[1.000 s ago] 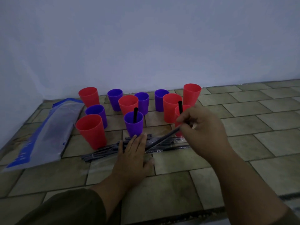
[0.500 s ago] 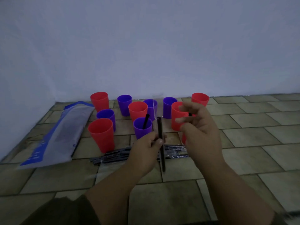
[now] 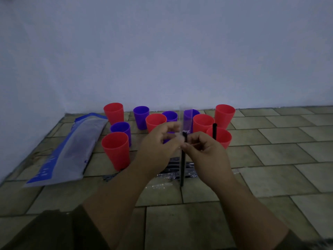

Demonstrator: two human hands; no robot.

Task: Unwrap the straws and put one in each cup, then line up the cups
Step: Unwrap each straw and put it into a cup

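Above the pile of wrapped black plastic straws (image 3: 187, 166) on the tiled floor (image 3: 270, 177), both hands now hold one long black straw (image 3: 182, 168) standing up. A second ago the left hand (image 3: 158, 147) lay flat on that pile while the right hand (image 3: 207, 154) pulled this straw out. Now the left fingers pinch the clear plastic wrapper (image 3: 186, 118), which sticks up past the straw's bare top. The right fingers pinch the straw. Behind the pile stand the red and purple plastic cups (image 3: 115, 150). Most look empty, so I think many straws are left to do.
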